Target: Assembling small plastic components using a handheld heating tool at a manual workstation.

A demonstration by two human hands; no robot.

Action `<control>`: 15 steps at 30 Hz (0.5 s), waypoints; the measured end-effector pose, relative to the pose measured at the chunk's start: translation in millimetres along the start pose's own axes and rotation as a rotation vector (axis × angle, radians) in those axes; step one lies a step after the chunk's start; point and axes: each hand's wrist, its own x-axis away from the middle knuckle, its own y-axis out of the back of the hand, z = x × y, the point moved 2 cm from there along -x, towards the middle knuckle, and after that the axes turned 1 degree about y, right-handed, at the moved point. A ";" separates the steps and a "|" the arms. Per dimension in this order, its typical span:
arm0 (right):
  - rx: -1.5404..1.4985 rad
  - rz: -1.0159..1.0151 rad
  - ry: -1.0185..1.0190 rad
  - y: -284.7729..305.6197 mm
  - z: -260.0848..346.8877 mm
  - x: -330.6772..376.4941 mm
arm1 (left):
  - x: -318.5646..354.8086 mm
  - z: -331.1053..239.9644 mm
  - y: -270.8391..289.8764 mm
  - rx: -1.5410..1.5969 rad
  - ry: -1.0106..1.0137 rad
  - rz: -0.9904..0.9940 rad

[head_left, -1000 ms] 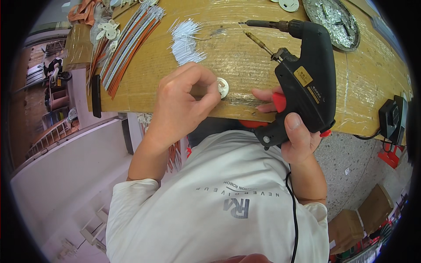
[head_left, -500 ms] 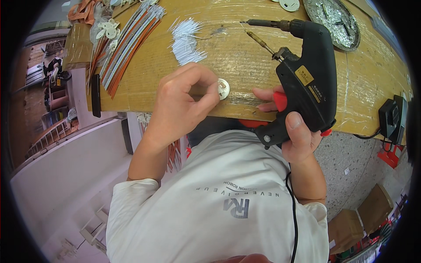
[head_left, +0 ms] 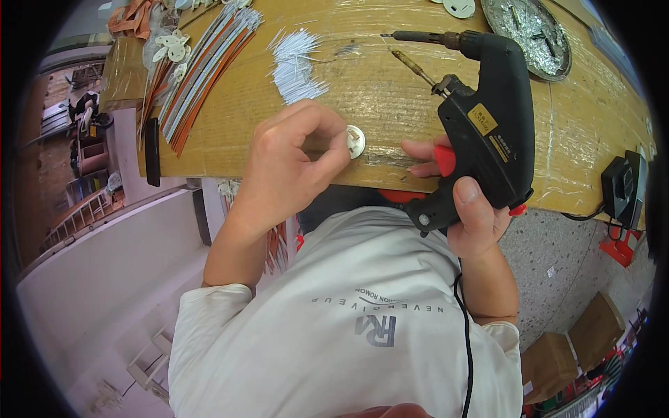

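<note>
My right hand (head_left: pixel 481 216) is wrapped round the handle of a black soldering gun (head_left: pixel 491 125) with a red trigger. The gun's thin tip and a brass-coloured feed tube point left over the table. Thumb and fingers bent together, my left hand (head_left: pixel 296 153) is closed at a small round white disc (head_left: pixel 356 142) near the table's front edge. Part of the disc is hidden behind the fingertips. Beyond my left hand lies a pile of short white wires (head_left: pixel 297 66).
Long orange, white and grey wires (head_left: pixel 205 73) lie in a bundle at the left. White discs (head_left: pixel 171 47) rest beside them. A round metal tray (head_left: pixel 529 35) with silvery scraps stands at the back right. A black device (head_left: pixel 620 184) with a cable sits at the right edge of the table (head_left: pixel 390 90).
</note>
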 end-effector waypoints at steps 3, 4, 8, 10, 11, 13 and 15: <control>-0.038 -0.019 -0.011 -1.1 -1.2 0.6 | -0.2 -0.2 0.2 -0.008 -0.005 -0.003; -0.038 -0.020 -0.011 -0.8 -0.7 0.4 | -0.4 -0.7 0.3 -0.030 -0.031 -0.006; 0.002 0.003 0.017 0.2 -1.3 -1.6 | 1.0 -1.8 -0.3 0.001 -0.015 -0.007; -0.002 0.005 0.041 -0.5 -0.5 -1.1 | 1.4 -1.7 -0.6 0.002 -0.022 -0.004; -0.048 -0.020 0.009 -1.8 1.1 0.3 | 1.6 -1.6 -0.9 0.001 -0.021 -0.004; -0.094 -0.045 -0.023 -1.0 6.1 3.5 | 2.1 -0.9 -1.9 0.044 0.019 0.001; 0.029 -0.014 -0.184 4.1 10.2 7.3 | 1.3 0.1 -0.6 0.009 -0.017 0.001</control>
